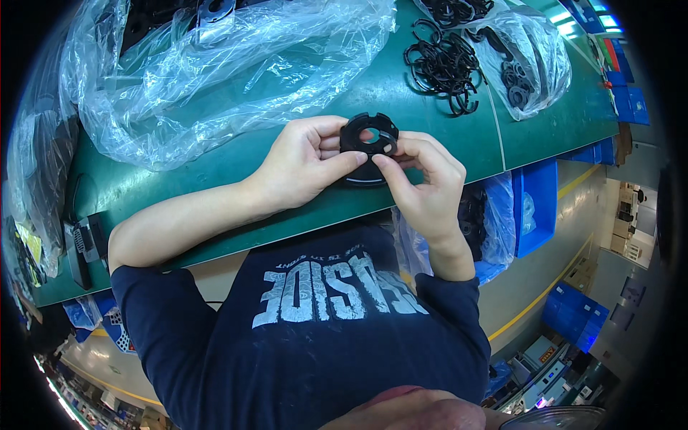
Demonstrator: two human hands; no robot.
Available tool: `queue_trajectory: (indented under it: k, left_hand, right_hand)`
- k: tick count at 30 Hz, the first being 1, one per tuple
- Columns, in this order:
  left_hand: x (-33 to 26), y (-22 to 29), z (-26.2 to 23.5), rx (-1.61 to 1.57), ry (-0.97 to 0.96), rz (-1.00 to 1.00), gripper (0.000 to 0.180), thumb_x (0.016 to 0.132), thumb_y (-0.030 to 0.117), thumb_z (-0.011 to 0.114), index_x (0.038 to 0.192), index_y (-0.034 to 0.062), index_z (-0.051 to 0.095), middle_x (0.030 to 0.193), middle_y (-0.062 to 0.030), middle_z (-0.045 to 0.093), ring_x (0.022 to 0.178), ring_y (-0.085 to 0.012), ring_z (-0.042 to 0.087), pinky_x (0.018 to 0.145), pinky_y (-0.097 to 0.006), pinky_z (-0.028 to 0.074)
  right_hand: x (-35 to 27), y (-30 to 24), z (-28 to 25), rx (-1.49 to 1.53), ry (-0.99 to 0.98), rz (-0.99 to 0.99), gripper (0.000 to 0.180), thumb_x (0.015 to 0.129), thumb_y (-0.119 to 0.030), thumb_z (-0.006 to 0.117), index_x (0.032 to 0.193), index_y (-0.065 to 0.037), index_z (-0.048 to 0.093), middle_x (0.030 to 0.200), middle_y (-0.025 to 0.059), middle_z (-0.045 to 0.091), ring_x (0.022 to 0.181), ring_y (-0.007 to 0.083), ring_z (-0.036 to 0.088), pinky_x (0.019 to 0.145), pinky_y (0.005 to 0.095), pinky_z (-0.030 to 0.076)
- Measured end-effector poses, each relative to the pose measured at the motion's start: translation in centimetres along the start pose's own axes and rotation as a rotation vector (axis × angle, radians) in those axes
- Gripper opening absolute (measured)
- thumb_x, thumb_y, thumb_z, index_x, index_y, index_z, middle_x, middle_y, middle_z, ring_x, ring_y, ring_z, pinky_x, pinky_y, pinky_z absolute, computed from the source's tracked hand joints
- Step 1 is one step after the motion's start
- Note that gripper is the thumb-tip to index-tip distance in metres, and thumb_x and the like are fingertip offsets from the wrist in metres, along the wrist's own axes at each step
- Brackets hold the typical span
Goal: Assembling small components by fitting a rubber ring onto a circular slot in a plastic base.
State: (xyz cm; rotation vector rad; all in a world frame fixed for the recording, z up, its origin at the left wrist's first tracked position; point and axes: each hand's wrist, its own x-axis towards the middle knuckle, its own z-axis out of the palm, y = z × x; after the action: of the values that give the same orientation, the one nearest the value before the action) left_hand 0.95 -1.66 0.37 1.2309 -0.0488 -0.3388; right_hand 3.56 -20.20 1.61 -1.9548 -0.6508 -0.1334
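Main risk, by judgement: losing hold of the black notched ring [349,135], through a grip by fingertips alone on narrow, curved rims. Held raised between both hands, just over the green table [552,125] and close to its front edge; on a drop, liable to roll off that edge toward the floor or the blue bin [537,208]. Possibly liable, too, to tilt or bind against the dark curved piece [364,175] just below the ring, from uneven pressure of the two thumbs. Impossible to tell from this view whether joined to the ring or merely touching. Also possible: a nipped fingertip, with both thumbs so near the place of meeting.

As for pose: left forearm [193,221] slanted across the table's near side, elbow bent; left hand [292,161] turned inward at the ring's left, thumb stretched to its lower rim. Right forearm [453,259] much steeper, below the table's edge at the elbow end; right hand [433,168] arched at the ring's right.

Fingers of the left hand closed on the ring, partly hidden behind. Fingers of the right hand drawn into a narrow pinch at the right rim, thumb tip beside the left one.
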Motion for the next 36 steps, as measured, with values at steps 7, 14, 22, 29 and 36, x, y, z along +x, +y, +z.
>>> queue_trajectory:
  k: [7, 14, 22, 29, 36]
  left_hand:
    - [-0.4, 0.0, 0.1, 0.056, 0.047, -0.009, 0.028, 0.082, -0.001, 0.062, 0.109, -0.0056, 0.056, 0.098, -0.0069, 0.063, 0.088, -0.0081, 0.059, 0.075, -0.021, 0.05]
    - [-0.2, -0.3, 0.2, -0.014, -0.022, 0.019, 0.038, 0.082, -0.003, 0.061, 0.118, -0.0039, 0.05, 0.108, -0.0091, 0.059, 0.097, -0.0113, 0.057, 0.086, -0.024, 0.047]
    - [-0.6, -0.1, 0.6, -0.025, -0.087, 0.137, 0.045, 0.083, -0.001, 0.061, 0.125, -0.0012, 0.046, 0.116, -0.0092, 0.054, 0.106, -0.0123, 0.052, 0.09, -0.027, 0.045]
    - [-0.5, 0.8, 0.7, 0.075, -0.014, -0.034, 0.027, 0.089, 0.012, 0.056, 0.113, -0.0023, 0.058, 0.092, -0.003, 0.063, 0.089, -0.0068, 0.057, 0.079, -0.023, 0.046]
    - [-0.5, 0.6, 0.8, 0.118, 0.031, 0.071, 0.021, 0.088, 0.009, 0.059, 0.104, -0.0022, 0.064, 0.092, -0.006, 0.065, 0.082, -0.0081, 0.057, 0.071, -0.021, 0.045]
  right_hand:
    - [-0.2, -0.5, 0.6, 0.263, 0.048, 0.205, 0.029, 0.073, 0.005, 0.07, 0.098, 0.004, 0.057, 0.085, 0.011, 0.064, 0.07, 0.0118, 0.063, 0.06, 0.0212, 0.051]
    - [-0.7, 0.7, 0.6, 0.384, 0.176, 0.164, 0.019, 0.077, 0.005, 0.066, 0.096, 0.006, 0.061, 0.089, 0.0104, 0.065, 0.077, 0.0111, 0.062, 0.066, 0.0207, 0.05]
    - [-0.8, 0.4, 0.4, 0.417, 0.176, 0.175, 0.009, 0.076, 0.006, 0.066, 0.085, 0.006, 0.064, 0.088, 0.0116, 0.065, 0.077, 0.0122, 0.062, 0.066, 0.0211, 0.05]
    - [-0.8, 0.1, 0.6, 0.17, 0.146, -0.003, 0.01, 0.071, 0.007, 0.068, 0.08, 0.004, 0.065, 0.082, 0.0126, 0.066, 0.071, 0.0135, 0.064, 0.062, 0.0217, 0.051]
    - [-0.9, -0.2, 0.9, 0.356, 0.159, 0.193, 0.012, 0.074, 0.006, 0.068, 0.085, 0.005, 0.064, 0.084, 0.0094, 0.064, 0.071, 0.0118, 0.061, 0.063, 0.0214, 0.05]
